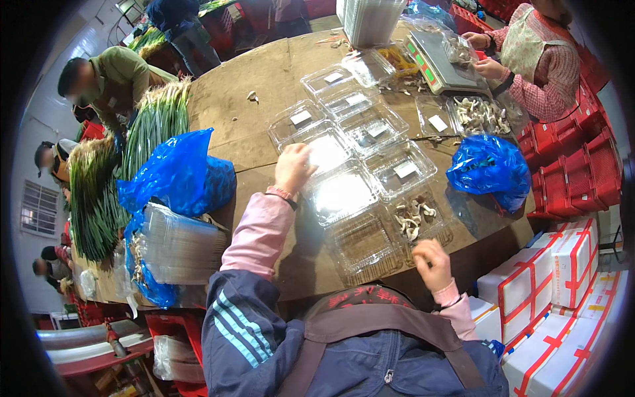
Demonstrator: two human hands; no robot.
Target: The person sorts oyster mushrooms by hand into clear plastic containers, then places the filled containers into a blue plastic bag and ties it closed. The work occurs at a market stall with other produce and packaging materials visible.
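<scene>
Several clear plastic clamshell boxes lie unfolded in rows on the brown table (258, 198). My left hand (293, 169) is over the near-left edge of one clear box (322, 146); its fingertips overlap the rim, and whether they pinch it is unclear. Below it, glare whitens another box (342, 193). My right hand (433, 265), its fingers curled, is by the front edge of the nearest open clamshell (362, 240). White-stemmed mushrooms (414, 218) lie loose in that clamshell's right half. Nothing shows between the right fingers.
Blue plastic bags (488, 171) and stacked clear boxes (178, 243) flank the work area. Bundled green onions (94, 198) lie left. A co-worker (531, 64) holds a clear pack over a scale (441, 59). White foam boxes (526, 283) stand right, below red crates (575, 173).
</scene>
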